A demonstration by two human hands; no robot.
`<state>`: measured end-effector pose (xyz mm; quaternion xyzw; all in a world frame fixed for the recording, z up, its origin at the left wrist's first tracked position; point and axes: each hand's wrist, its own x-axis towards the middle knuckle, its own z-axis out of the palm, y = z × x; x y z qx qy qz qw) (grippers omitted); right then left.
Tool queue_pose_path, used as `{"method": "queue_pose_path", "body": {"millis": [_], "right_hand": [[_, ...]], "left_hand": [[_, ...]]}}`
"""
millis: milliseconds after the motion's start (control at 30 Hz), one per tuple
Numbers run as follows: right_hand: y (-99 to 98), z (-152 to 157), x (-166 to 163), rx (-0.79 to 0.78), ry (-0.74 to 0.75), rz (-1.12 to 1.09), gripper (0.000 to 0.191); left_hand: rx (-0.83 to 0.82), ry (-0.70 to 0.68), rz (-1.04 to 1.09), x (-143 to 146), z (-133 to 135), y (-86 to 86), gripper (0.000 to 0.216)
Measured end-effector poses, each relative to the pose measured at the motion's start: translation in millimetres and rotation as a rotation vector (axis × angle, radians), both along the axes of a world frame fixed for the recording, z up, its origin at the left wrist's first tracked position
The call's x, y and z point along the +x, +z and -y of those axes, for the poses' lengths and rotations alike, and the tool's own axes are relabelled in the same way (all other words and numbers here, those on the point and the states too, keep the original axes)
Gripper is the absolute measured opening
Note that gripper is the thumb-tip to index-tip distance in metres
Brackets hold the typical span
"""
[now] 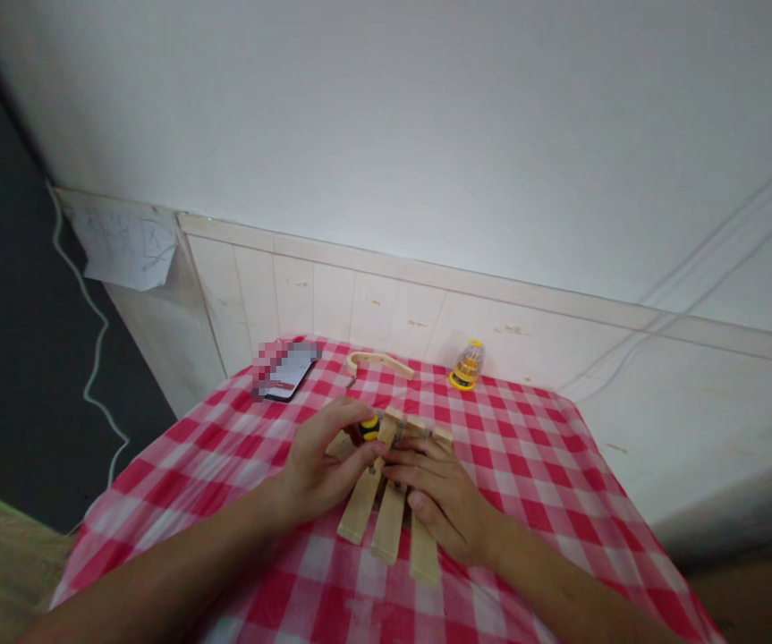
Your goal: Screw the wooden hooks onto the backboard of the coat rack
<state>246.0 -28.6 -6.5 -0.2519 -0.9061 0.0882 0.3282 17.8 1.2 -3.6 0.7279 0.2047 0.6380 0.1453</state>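
A small wooden piece made of several pale slats (389, 528) lies on the table in front of me. In my left hand (325, 461), at the upper left of the slats, is a short black-and-yellow screwdriver (369, 427), pinched between thumb and fingers. Its tip is hidden. Across the slats rests my right hand (449, 492), fingers stretched out and pressing on the wood. Just beyond the hands sits a curved wooden piece (382, 360), with a small dark item (352, 382) near its left end.
A red-and-white checked cloth (506, 501) covers the table. At the back right stands a clear-and-yellow container (468, 367), and at the back left lies a phone (295, 368). Behind the table is a white wall with wood panelling (332, 291) and a hanging paper (127, 246).
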Motion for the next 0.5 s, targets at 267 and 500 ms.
{"method": "queue_pose_path", "body": {"millis": [267, 500], "right_hand": [[0.7, -0.2, -0.6, -0.014, 0.008, -0.014, 0.036], [0.2, 1.0, 0.2, -0.026, -0.002, -0.003, 0.037]], "left_hand": [[-0.057, -0.012, 0.000, -1.4, 2.4, -5.6, 0.029], [-0.077, -0.032, 0.000, -1.5, 4.3, -6.9, 0.033]]}}
